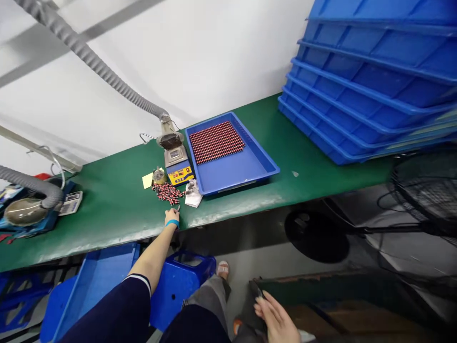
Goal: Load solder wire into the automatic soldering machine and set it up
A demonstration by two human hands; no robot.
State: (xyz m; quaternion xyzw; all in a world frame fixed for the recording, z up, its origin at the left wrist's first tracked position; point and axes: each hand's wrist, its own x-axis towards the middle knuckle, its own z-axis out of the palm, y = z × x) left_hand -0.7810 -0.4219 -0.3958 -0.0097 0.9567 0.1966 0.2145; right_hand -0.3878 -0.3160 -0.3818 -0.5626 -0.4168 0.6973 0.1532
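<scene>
My left hand (172, 216) reaches up to the front edge of the green bench (114, 205) and rests there, a blue band on its wrist. Just beyond its fingers lie a small metal piece (177, 208) and a loose pile of red-and-black parts (167, 192). Whether the fingers hold anything is too small to tell. My right hand (276, 317) hangs low beside my knee, fingers spread, close to a dark object (257, 289) near the floor. A blue tray (264, 164) on the bench holds a dense grid of the same parts (216, 141).
A small yellow-and-blue bench unit (180, 174), a round jar (159, 176), a white cloth (193, 194) and a grey duct hose (100, 66) stand by the tray. Stacked blue trays (371, 81) fill the right. A fan (428, 190), blue stool (180, 281) and blue bin (94, 281) sit below.
</scene>
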